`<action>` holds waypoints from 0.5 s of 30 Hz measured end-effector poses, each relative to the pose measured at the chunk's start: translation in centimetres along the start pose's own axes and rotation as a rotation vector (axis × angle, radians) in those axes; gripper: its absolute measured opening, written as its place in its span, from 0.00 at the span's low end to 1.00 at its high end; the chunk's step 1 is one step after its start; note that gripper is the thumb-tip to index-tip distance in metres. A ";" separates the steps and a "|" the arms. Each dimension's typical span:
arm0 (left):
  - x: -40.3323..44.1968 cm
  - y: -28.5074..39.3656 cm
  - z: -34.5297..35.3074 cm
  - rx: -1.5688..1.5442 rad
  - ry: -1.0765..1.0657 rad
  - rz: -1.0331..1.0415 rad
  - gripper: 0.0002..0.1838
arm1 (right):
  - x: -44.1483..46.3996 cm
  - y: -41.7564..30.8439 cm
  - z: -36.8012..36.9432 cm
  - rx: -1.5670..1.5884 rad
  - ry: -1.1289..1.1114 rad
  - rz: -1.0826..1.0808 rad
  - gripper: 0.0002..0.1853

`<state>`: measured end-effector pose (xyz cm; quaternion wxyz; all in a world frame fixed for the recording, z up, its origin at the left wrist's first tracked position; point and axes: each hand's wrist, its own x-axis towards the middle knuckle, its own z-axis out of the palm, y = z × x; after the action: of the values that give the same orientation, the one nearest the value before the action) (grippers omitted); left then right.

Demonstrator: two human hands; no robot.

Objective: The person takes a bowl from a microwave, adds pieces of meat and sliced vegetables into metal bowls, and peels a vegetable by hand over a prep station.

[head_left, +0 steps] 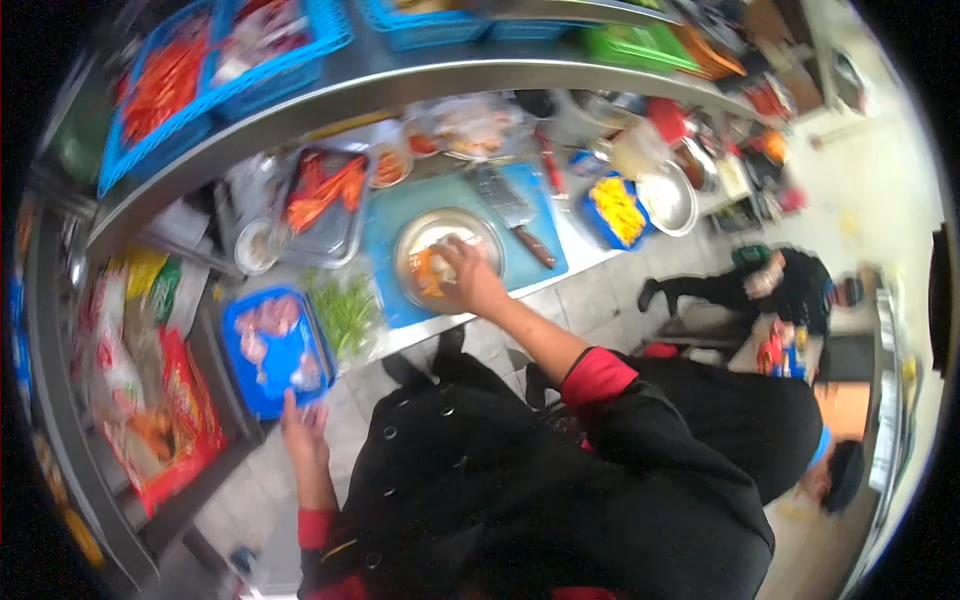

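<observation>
My right hand reaches into a round metal bowl on the blue cutting board. Its fingers are curled together over orange strips and pale pieces; what they grip is blurred. Palm up, my left hand is open and empty beside the near edge of a blue tray with raw, pinkish meat pieces. Between tray and board lies a heap of chopped greens. Right of the bowl, a cleaver with a brown handle rests on the board.
Behind the board stand a clear tray of red-orange strips and small containers. A blue basket of yellow pieces sits to the right by a metal bowl. A shelf edge crosses overhead. Other people stand to the right.
</observation>
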<state>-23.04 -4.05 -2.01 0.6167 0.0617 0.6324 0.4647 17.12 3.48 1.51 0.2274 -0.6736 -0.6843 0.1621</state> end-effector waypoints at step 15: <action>-3.6 1.1 8.5 0.644 -0.575 -0.246 0.21 | -10.2 7.0 -1.1 0.563 0.091 0.941 0.26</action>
<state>-15.69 -1.43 2.99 0.7674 0.3018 0.5502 0.1314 23.56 -6.46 -2.22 0.3313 -0.8262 -0.2291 0.3938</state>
